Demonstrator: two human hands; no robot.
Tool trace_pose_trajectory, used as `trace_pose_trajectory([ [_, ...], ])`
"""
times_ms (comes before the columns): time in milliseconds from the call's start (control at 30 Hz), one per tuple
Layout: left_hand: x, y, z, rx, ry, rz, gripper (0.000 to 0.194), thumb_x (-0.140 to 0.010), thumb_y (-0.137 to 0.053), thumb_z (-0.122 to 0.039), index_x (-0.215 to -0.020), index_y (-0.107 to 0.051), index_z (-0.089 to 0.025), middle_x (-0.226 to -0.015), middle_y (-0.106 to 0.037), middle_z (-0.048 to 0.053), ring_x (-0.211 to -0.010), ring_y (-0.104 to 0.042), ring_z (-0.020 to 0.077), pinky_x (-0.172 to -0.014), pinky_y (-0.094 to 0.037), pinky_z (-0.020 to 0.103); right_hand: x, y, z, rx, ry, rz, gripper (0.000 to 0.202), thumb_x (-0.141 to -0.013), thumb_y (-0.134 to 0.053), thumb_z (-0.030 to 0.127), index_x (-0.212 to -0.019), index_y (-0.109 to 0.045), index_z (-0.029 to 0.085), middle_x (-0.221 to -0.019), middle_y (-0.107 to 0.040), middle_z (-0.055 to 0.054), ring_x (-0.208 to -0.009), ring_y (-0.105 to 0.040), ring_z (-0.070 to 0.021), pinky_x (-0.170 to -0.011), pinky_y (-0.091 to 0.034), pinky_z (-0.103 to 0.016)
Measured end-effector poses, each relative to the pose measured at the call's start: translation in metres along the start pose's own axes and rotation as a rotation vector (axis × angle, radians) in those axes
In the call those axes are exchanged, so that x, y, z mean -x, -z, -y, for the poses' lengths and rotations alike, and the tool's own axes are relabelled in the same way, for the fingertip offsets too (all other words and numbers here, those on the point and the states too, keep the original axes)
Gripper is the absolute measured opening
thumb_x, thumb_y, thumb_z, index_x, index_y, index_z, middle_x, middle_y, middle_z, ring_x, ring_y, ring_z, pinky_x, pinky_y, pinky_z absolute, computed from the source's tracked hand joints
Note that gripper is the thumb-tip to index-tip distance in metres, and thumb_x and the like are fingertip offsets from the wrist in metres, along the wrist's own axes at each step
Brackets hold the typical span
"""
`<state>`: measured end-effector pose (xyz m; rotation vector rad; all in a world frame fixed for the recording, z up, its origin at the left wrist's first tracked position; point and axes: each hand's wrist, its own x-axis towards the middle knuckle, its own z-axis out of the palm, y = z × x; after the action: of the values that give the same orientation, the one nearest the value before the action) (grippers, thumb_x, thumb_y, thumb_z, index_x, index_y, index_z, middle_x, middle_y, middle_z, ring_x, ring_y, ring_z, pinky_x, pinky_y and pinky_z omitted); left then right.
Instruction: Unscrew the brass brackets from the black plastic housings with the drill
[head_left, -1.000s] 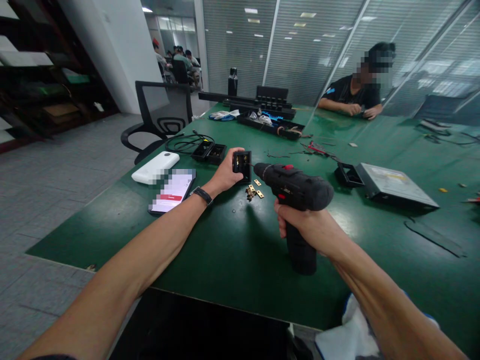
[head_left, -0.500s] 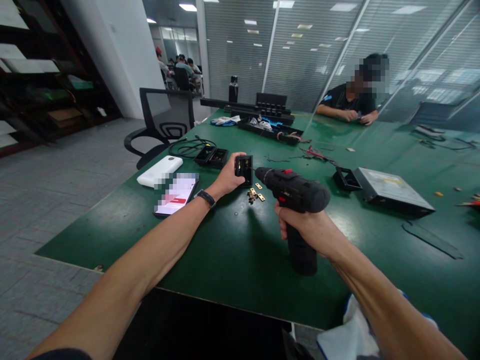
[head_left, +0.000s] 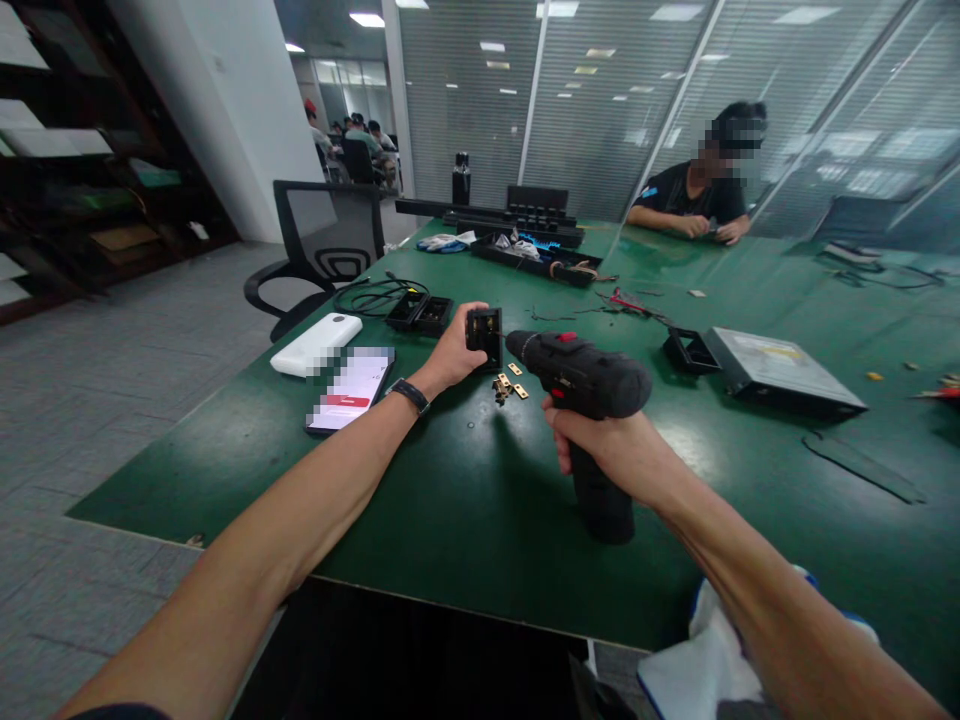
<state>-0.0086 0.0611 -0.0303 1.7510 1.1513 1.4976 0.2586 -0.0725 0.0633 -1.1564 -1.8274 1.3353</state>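
My left hand (head_left: 459,350) is closed around a small black box-like housing (head_left: 491,350), its open side with brass-coloured parts turned toward the drill. In my right hand (head_left: 600,440) is a black cordless drill (head_left: 581,372), gripped by its handle and pointing left. The drill's tip reaches the housing; whether the bit touches a part inside is too small to tell. Just below the housing, several small brass plates and dark screw-like bits (head_left: 506,385) lie on the green table (head_left: 420,540).
Left of my hand are a phone (head_left: 352,390), a white power bank (head_left: 316,345) and black housings (head_left: 420,312) beside a cable. To the right sit another black frame (head_left: 690,352) and a metal-cased box (head_left: 784,372). Across the table a person (head_left: 694,200) sits working.
The whole view has shifted slightly. Both hands keep their holds, with the drill still at the black housing.
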Motion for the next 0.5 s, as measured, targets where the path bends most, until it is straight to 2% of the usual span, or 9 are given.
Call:
trace_pose_trajectory([
  [67,0.0001,0.0004,-0.0007,0.000,0.000,0.003,0.086,-0.061,-0.067,-0.003,-0.144,-0.052,-0.021,-0.130,-0.066,0.008,-0.115,-0.067,0.0244,-0.113,-0.054,0.046,0.0007,-0.0008,0.0010,0.008,-0.001,-0.014,0.014,-0.085,-0.072,0.034,-0.092,-0.063,0.024,-0.059,-0.066,0.004,-0.050,-0.061,-0.0185,-0.054,-0.048,-0.032],
  [133,0.0002,0.0005,-0.0019,0.004,0.004,0.006,0.086,-0.061,-0.067,-0.003,-0.144,-0.052,-0.021,-0.129,-0.066,0.008,-0.113,-0.067,0.0239,-0.111,-0.055,0.045,0.0014,-0.0010,0.0017,0.049,-0.004,-0.014,0.015,-0.086,-0.070,0.036,-0.080,-0.062,0.024,-0.058,-0.066,0.001,-0.051,-0.060,-0.0182,-0.055,-0.048,-0.033],
  [267,0.0004,-0.0001,-0.0039,0.018,0.003,0.004,0.085,-0.061,-0.066,-0.005,-0.142,-0.051,-0.021,-0.129,-0.066,0.008,-0.116,-0.066,0.0241,-0.110,-0.054,0.043,0.0026,-0.0012,0.0016,0.105,-0.031,-0.003,0.033,-0.088,-0.068,0.041,-0.062,-0.058,0.025,-0.057,-0.066,-0.003,-0.052,-0.058,-0.0180,-0.055,-0.046,-0.034],
  [367,0.0011,-0.0007,-0.0038,0.019,0.001,0.007,0.083,-0.062,-0.066,-0.004,-0.142,-0.051,-0.021,-0.128,-0.066,0.008,-0.115,-0.067,0.0241,-0.109,-0.054,0.043,0.0044,-0.0020,0.0024,0.083,-0.019,-0.015,0.034,-0.089,-0.071,0.043,-0.063,-0.059,0.025,-0.057,-0.066,-0.003,-0.051,-0.059,-0.0181,-0.055,-0.047,-0.034],
  [500,0.0029,-0.0008,-0.0035,0.015,0.008,0.001,0.083,-0.063,-0.065,-0.002,-0.142,-0.052,-0.021,-0.124,-0.067,0.006,-0.111,-0.068,0.0235,-0.105,-0.056,0.041,0.0076,-0.0041,0.0058,0.007,-0.053,-0.032,0.023,-0.091,-0.076,0.039,-0.078,-0.063,0.026,-0.058,-0.066,0.000,-0.052,-0.060,-0.0191,-0.054,-0.049,-0.033],
])
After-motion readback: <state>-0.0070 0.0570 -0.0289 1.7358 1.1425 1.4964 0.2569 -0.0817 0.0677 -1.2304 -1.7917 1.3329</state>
